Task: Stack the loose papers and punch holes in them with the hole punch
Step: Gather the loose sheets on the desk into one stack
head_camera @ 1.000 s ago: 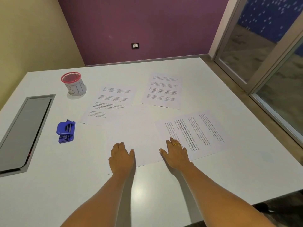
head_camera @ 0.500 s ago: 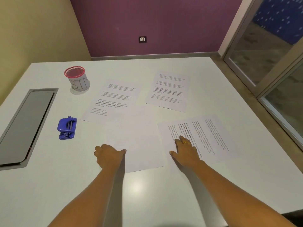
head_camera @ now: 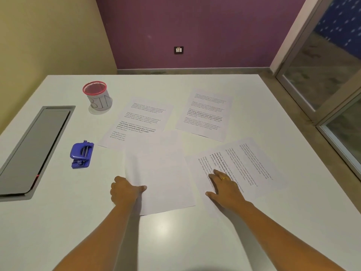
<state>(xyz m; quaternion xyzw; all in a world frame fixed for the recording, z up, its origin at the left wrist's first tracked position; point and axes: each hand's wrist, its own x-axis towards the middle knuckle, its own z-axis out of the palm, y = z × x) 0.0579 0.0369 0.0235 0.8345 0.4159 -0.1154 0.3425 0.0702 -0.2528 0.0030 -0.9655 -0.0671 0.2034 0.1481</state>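
White table [head_camera: 195, 241], purple wall at 12, yellow wall at 10, glass door at 2; grey hatch [head_camera: 33, 151] set in the top at 9.

Items:
- blank sheet [head_camera: 164, 173], centre, lying flat; its far-left corner overlaps sheet 2.
- sheet 2 [head_camera: 140, 122], printed, at 11; partly under the blank sheet.
- sheet 3 [head_camera: 207, 114], printed, at 1; lies alone, apart from the rest.
- sheet 4 [head_camera: 242, 165], printed, turned sideways, at 3; just beside the blank sheet.
- punch [head_camera: 81, 154], blue, at 9, well apart from both hands; untouched.
- cup [head_camera: 97, 97], red rim, marked "BIN", at 10.

Hands:
- left hand [head_camera: 125, 190] at the blank sheet's near-left edge; fingers curled, thumb on top of the paper; looks pinched on the edge, though the fingers underneath aren't visible.
- right hand [head_camera: 224, 186] flat on sheet 4, fingers spread, palm down; ring on one finger; nothing gripped.

Stage (est.): gathering just started; 4 sheets loose, no stack yet, no holes.

Risks (est.):
- a one-corner pinch may crease or fold the blank sheet if pulled quickly;
- lifting the blank sheet may drag sheet 2 askew, since they overlap;
- sheet 4 lies sideways; stacked w/o turning it, edges won't match and holes land on the wrong side;
- edges not squared before punching means offset holes.
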